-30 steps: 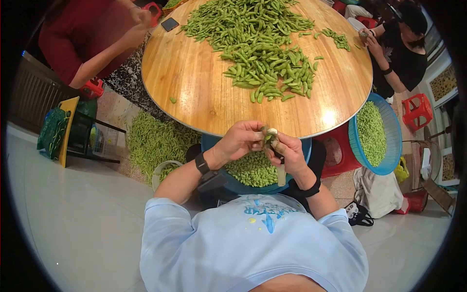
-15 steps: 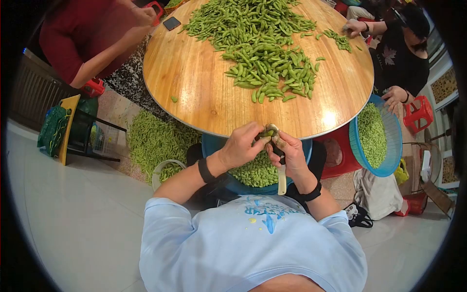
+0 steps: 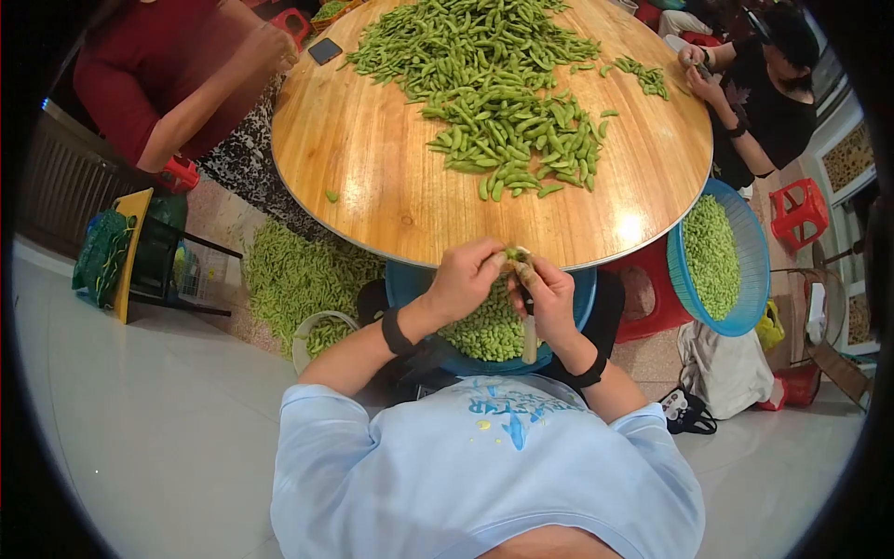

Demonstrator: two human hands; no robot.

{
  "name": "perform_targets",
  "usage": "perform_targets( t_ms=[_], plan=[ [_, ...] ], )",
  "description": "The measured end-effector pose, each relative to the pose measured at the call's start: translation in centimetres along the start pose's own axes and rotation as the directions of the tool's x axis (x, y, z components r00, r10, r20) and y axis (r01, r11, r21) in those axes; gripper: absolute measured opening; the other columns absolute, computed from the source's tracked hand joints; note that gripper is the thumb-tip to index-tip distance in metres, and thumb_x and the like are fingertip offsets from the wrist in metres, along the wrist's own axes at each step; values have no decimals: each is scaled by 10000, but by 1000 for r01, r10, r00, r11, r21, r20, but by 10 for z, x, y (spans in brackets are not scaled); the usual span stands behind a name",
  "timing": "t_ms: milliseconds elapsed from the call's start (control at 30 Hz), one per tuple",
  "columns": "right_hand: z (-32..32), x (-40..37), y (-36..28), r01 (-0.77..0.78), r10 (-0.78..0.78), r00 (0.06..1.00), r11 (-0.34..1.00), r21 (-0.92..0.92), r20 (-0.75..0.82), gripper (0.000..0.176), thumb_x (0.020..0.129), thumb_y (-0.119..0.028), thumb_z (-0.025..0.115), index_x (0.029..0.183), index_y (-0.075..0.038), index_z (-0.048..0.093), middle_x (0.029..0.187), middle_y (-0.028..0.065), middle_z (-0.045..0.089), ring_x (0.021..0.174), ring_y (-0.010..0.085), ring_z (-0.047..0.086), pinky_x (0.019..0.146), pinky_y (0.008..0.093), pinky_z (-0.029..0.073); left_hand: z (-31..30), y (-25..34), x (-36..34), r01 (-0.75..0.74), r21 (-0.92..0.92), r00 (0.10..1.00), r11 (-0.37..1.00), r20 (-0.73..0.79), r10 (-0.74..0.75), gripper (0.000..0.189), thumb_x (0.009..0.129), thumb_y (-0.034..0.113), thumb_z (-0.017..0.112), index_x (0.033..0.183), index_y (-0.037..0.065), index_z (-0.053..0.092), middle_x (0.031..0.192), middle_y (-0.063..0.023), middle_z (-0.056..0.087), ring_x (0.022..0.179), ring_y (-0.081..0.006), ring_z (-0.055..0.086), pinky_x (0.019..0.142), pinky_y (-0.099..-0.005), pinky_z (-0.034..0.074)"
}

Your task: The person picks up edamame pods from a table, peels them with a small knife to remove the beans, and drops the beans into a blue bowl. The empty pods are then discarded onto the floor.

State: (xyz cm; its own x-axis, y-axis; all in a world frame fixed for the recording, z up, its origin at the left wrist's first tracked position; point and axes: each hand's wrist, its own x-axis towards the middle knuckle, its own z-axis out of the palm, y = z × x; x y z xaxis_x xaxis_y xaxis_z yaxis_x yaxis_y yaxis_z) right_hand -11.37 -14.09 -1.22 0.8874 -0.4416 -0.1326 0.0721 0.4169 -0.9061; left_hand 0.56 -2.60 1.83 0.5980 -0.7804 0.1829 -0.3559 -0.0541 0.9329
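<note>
My left hand (image 3: 463, 278) is pinched on a green soybean pod (image 3: 511, 253), just off the near edge of the round wooden table (image 3: 372, 200). My right hand (image 3: 549, 298) meets it at the pod, closed around a small knife-like tool with a pale flat end (image 3: 530, 340) pointing down toward my shirt; its upper part is dark and partly hidden by my fingers. Below both hands, a blue basin (image 3: 399, 279) between my knees holds shelled green beans (image 3: 489, 333). A large heap of soybean pods (image 3: 503, 102) covers the table's far middle.
Another blue basket (image 3: 756, 307) of beans stands at right, near a red stool (image 3: 798, 212). Pods (image 3: 289, 270) are piled on the floor at left beside a pale bucket (image 3: 303, 347). A phone (image 3: 324, 51) lies on the table. Two people work across from me.
My hands stay together while the pod and the tool shift slightly; the tool's lower end swings a little left. The person at right has brought both hands together at the table edge.
</note>
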Motion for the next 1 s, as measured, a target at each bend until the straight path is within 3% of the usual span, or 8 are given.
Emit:
perform_targets(
  t_ms=[33, 100, 333, 433, 533, 633, 700, 1000],
  plan=[
    [0, 2, -1, -2, 2, 1000, 1000, 2, 2, 170, 967, -122, 506, 1054, -4, 594, 756, 34, 603, 516, 70, 488, 429, 202, 374, 0, 2, -2, -206, 208, 977, 956, -11, 213, 96, 858, 37, 563, 910, -37, 596, 745, -164, 557, 681, -327, 583, 593, -365, 457],
    [-1, 6, -3, 136, -134, 991, 984, -118, 30, 141, 934, -79, 535, 1034, 1, 592, 731, 9, 589, 531, 54, 495, 456, 198, 379, 0, 1, -5, -247, 251, 968, 936, 20, 250, 98, 844, 22, 564, 919, -37, 588, 760, -171, 555, 692, -336, 578, 601, -376, 456],
    [-4, 13, -6, 164, -167, 986, 922, -351, 22, 152, 846, -31, 595, 992, 8, 580, 703, 2, 561, 552, 42, 495, 494, 210, 400, -1, 5, -7, -470, 487, 877, 736, 162, 452, 226, 737, -80, 549, 962, -78, 525, 822, -223, 518, 775, -394, 538, 683, -446, 442],
    [-3, 14, -5, 360, -382, 922, 773, -523, 69, 142, 817, -26, 588, 954, 6, 568, 691, -2, 536, 569, 48, 470, 509, 220, 395, 0, 14, -12, -494, 555, 859, 669, 196, 472, 222, 715, -83, 549, 935, -93, 521, 830, -243, 506, 775, -408, 530, 700, -453, 446],
    [3, 14, -12, 227, -243, 970, 856, -464, 26, 114, 787, -25, 573, 893, 4, 540, 671, -9, 497, 596, 55, 445, 524, 232, 387, 2, 3, -15, -528, 612, 823, 588, 197, 533, 232, 696, -87, 549, 926, -99, 521, 817, -240, 491, 747, -402, 518, 685, -444, 452],
    [7, 13, -13, -35, 35, 999, 986, -163, -4, 95, 770, -27, 566, 840, -4, 506, 659, -14, 458, 612, 72, 421, 532, 252, 377, 4, 1, -17, -515, 644, 826, 566, 196, 528, 232, 688, -88, 549, 918, -92, 526, 801, -220, 488, 735, -387, 514, 672, -426, 459],
    [5, 15, -5, 218, -233, 972, 881, -420, 18, 116, 753, -33, 571, 824, -1, 485, 648, 13, 457, 600, 94, 422, 523, 272, 377, 5, -1, -19, -504, 628, 843, 593, 208, 496, 219, 691, -88, 554, 908, -85, 528, 794, -214, 489, 734, -382, 517, 663, -420, 459],
    [-3, 16, -7, 350, -309, 934, 693, -630, 179, 154, 717, -38, 557, 818, 25, 458, 654, 151, 435, 574, 221, 439, 530, 340, 387, 0, 5, -21, -460, 482, 883, 745, 166, 438, 154, 713, -75, 605, 851, -50, 541, 735, -174, 506, 699, -349, 540, 613, -410, 455]
  ],
)
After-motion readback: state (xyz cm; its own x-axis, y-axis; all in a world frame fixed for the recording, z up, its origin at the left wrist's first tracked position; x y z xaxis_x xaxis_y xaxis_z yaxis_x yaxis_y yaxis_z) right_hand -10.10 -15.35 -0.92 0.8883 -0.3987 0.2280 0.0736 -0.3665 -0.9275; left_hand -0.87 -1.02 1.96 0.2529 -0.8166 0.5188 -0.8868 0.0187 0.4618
